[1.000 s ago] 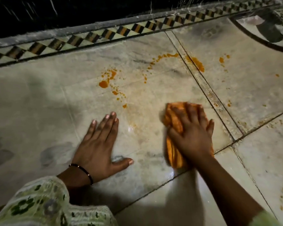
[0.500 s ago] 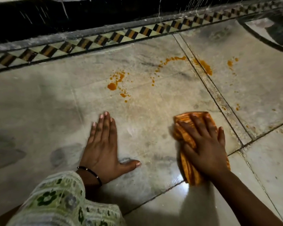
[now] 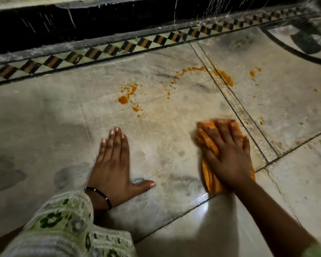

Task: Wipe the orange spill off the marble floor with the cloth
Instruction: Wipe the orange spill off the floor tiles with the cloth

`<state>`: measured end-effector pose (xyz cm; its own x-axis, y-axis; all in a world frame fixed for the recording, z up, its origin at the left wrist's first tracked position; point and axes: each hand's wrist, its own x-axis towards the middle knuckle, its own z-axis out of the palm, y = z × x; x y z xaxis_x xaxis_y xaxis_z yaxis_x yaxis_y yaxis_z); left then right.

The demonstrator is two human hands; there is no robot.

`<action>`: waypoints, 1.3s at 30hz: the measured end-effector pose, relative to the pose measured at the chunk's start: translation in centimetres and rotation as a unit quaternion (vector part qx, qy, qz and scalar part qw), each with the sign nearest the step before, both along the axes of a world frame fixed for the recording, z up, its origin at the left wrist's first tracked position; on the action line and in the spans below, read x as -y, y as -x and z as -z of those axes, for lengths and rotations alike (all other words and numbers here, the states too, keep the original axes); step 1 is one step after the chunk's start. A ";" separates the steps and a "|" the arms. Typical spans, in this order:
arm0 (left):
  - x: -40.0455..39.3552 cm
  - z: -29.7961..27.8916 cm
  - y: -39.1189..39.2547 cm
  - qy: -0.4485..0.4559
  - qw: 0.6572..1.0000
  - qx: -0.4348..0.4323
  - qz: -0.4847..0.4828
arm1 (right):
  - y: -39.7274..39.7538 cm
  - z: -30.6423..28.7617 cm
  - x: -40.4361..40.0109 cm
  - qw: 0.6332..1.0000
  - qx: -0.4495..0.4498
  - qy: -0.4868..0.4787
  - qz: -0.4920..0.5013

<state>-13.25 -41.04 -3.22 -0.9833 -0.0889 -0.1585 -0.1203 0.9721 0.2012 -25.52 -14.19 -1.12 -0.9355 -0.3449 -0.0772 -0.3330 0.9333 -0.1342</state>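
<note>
The left hand [image 3: 111,169] is resting flat on the marble floor [image 3: 44,127], fingers straight and close together, thumb out. At its one o'clock the orange spill [image 3: 127,95] is lying unwiped, with more splashes toward two o'clock. The right hand [image 3: 228,156], fingers spread, is pressing the cloth [image 3: 208,175] on a smeared patch. I judge that most of the wiping is still remaining.

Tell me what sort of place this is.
Probably an indoor room of a home or hall: a polished marble floor of large slabs, an inlaid checkered border strip along its edge, and a dark plinth or wall base beyond.
</note>
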 end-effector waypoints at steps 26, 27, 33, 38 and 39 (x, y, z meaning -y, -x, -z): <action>-5.8 0.5 10.0 -0.003 0.974 -0.045 0.224 | 9.6 0.4 -7.1 0.986 -0.017 0.031 0.163; -5.8 0.4 9.9 -0.002 0.974 -0.041 0.224 | 10.7 0.5 -5.2 0.985 -0.012 0.026 0.170; -5.6 0.3 9.8 -0.001 0.973 -0.039 0.228 | 4.6 0.4 -4.3 0.992 0.013 0.005 -0.129; -5.9 0.3 9.9 -0.001 0.975 -0.042 0.219 | 5.7 0.1 -10.5 0.999 -0.009 0.032 -0.021; -5.9 0.3 9.9 0.002 0.975 -0.040 0.217 | 7.1 0.2 -9.5 0.998 -0.019 0.034 0.048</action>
<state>-23.14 -35.13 -3.49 -0.9378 0.3379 -0.0794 0.3186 0.9288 0.1892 -32.60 -4.66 -1.33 -0.9664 -0.2561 -0.0200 -0.2481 0.9506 -0.1865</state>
